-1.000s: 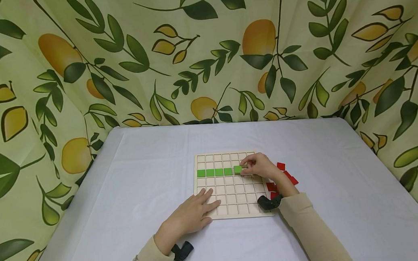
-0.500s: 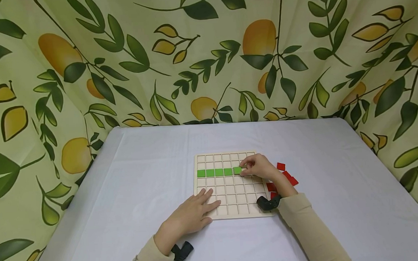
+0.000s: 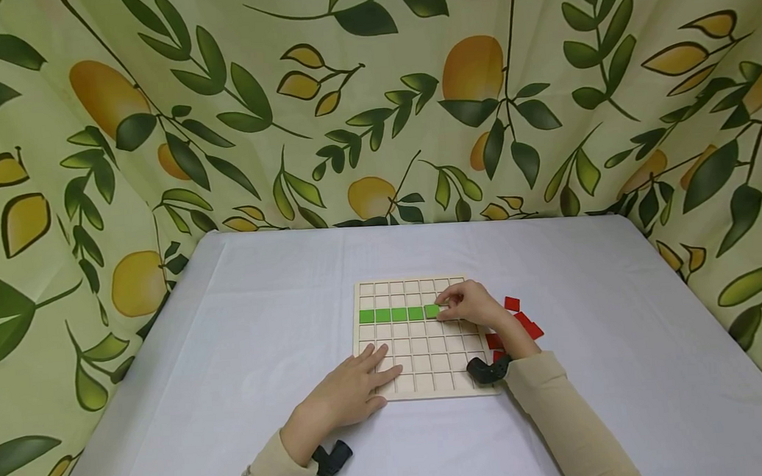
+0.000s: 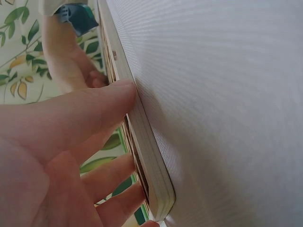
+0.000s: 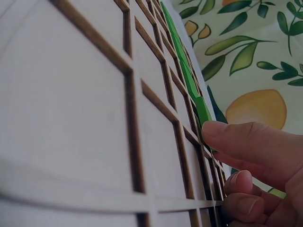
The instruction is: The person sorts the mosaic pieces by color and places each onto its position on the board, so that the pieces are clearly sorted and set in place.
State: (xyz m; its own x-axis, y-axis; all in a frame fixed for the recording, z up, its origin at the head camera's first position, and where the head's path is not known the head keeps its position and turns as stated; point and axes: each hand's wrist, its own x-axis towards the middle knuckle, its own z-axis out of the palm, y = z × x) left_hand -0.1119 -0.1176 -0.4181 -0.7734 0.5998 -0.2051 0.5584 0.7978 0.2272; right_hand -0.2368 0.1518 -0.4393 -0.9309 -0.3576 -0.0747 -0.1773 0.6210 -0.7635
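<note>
Two hands are apart from each other. The right hand pinches a green tile with its thumb and fingers. That tile is at the right end of a row of four more green tiles and sticks up a bit higher than they do. They are on a wooden board with lots of little squares. The left hand rests on the board's near left corner, fingers spread. Red tiles lie just right of the board, on a white cloth. Behind hangs a curtain with leaves and fruit.
</note>
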